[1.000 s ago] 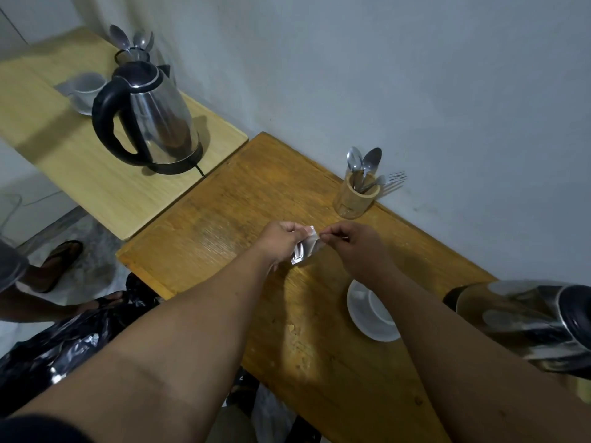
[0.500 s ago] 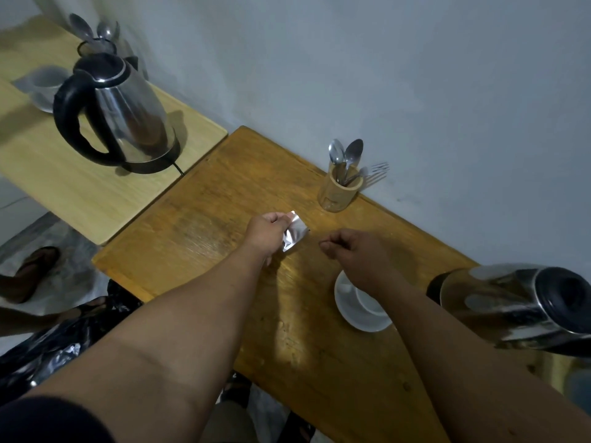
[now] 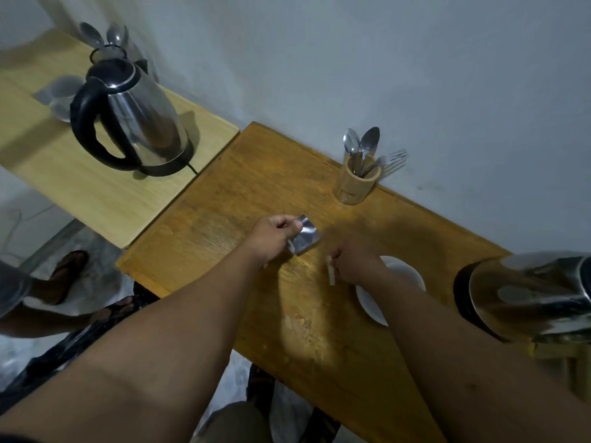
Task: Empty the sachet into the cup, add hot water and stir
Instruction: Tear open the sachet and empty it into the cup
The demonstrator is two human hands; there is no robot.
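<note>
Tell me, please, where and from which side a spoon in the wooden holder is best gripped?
Grip a spoon by its bowl, coming from above. The spoons stand bowl-up in the holder, handles buried inside, so only the bowls are free. The wall sits close behind and forks lean out to the right, so the front-left side probably offers the clearest approach.

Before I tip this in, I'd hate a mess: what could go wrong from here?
1. The opened sachet in your left hand is over bare table, not the cup; tilting it now could spill powder.
2. Your right hand holds the torn strip right over the cup and saucer; it could drop in.
3. The kettle sits close beside your right forearm, so a wide swing might knock it.
</note>
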